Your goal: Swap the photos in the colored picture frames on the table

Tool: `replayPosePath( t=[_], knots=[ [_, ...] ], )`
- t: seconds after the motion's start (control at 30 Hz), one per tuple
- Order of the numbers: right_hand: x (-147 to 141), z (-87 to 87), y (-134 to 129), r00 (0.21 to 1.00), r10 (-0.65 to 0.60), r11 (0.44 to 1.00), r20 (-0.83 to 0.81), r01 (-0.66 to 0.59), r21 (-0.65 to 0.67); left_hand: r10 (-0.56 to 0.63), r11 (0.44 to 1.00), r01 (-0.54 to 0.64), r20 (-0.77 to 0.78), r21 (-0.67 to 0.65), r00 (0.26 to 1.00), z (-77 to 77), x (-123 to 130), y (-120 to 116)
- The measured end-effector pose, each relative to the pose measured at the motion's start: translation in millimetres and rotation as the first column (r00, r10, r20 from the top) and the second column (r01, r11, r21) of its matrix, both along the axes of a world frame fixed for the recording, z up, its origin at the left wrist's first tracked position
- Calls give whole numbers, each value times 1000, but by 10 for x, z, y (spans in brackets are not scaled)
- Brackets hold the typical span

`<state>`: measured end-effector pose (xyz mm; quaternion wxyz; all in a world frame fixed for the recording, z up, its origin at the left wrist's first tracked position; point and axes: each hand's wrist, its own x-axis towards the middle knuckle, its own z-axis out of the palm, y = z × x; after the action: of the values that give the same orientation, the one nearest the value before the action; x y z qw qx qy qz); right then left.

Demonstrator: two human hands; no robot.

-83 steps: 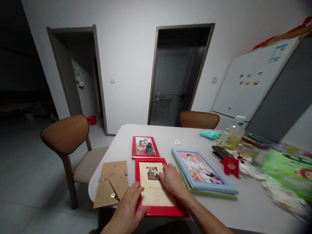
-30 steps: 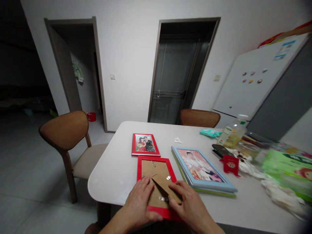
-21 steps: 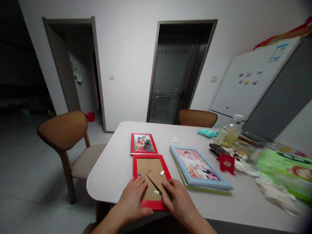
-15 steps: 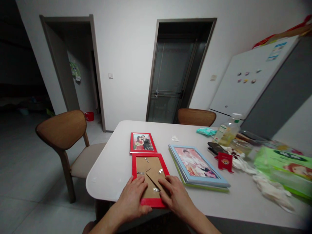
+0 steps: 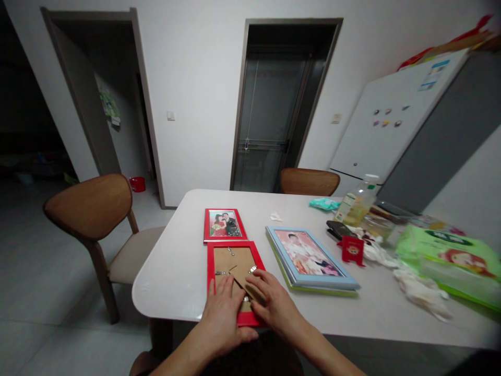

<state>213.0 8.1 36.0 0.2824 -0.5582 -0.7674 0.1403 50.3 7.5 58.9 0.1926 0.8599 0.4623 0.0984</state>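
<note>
A red picture frame (image 5: 210, 261) lies face down at the table's near edge, its brown backing board (image 5: 227, 260) and small metal fittings showing. My left hand (image 5: 223, 308) rests on the lower left of this frame, fingers stretched out over the board. On the right side, my right hand (image 5: 276, 303) has its fingers bent around a brown stand flap (image 5: 256, 293) on the board. A dark gap shows along the flap's left edge. Just beyond, a second red frame (image 5: 205, 227) lies face up with a photo of two people.
To the right are stacked frames with a light blue one (image 5: 274, 243) on top. Farther right stand a bottle (image 5: 358, 201), a dark phone-like object (image 5: 338, 230), a red card (image 5: 352, 250), crumpled tissues (image 5: 422, 295) and a green tissue pack (image 5: 442, 248). A chair (image 5: 92, 209) stands left.
My left hand has slid up the board. My right fingers have moved up and left over the flap, covering more of it. The view has shifted slightly.
</note>
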Motion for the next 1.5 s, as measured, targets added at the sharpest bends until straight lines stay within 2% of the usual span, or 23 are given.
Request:
replayPosePath(
  t=[0.2,0.3,0.57,0.83,0.97,1.2,1.37,1.5],
  knots=[
    [16,4,-15,998,49,999,-31,-49,14,-46,999,46,9,3,999,-38,-34,0],
    [39,14,-16,996,85,996,-32,-85,-16,-22,1000,22,-8,1,1000,-42,-54,-3],
    [66,24,42,998,64,998,-16,-64,11,-51,999,51,-77,-4,996,-102,24,23],
    [97,86,20,984,176,984,-28,-176,-31,-43,999,44,-59,12,997,-185,-12,42],
    [111,126,-14,962,273,961,20,-272,-44,-26,998,26,-5,53,1000,-196,-50,36],
    [-15,47,107,948,266,957,174,-281,68,-12,993,-5,152,115,988,-317,-112,49],
    [-106,-38,173,960,243,960,139,-259,103,-30,988,-24,340,154,940,-382,-231,16],
    [-124,-80,183,978,188,975,93,-197,102,-61,985,-2,359,172,931,-376,-287,-7]
  ],
)
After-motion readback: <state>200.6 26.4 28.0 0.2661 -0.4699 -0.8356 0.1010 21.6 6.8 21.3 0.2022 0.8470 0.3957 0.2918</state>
